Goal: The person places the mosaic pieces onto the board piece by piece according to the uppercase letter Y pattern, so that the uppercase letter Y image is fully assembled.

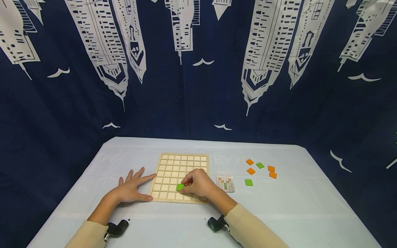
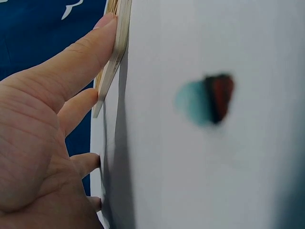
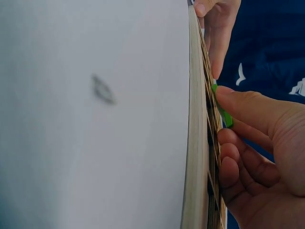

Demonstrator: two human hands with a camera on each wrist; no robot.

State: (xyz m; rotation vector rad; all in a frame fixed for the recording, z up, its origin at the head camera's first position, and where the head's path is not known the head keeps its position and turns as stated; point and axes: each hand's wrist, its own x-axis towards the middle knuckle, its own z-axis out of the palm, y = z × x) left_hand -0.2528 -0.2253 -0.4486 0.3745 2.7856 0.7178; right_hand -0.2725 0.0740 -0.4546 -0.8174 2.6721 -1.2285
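Note:
A square wooden grid board (image 1: 169,179) lies on the white table. My right hand (image 1: 198,184) is over its lower middle and pinches a green square tile (image 1: 180,187) between thumb and fingers. In the right wrist view the green tile (image 3: 223,107) is tilted, one edge at the board's grid. My left hand (image 1: 128,190) is spread at the board's left side, with thumb and index finger touching the edge. The left wrist view shows that thumb (image 2: 78,59) against the board's side (image 2: 116,57). Just right of the board lies a small pattern card (image 1: 225,183) with orange and green squares.
To the right of the card lie loose tiles: several orange ones, such as an orange tile (image 1: 251,171), and two green ones, the nearer green tile (image 1: 248,182) among them. A dark blue curtain (image 1: 198,103) with white building prints hangs behind the table (image 1: 294,206).

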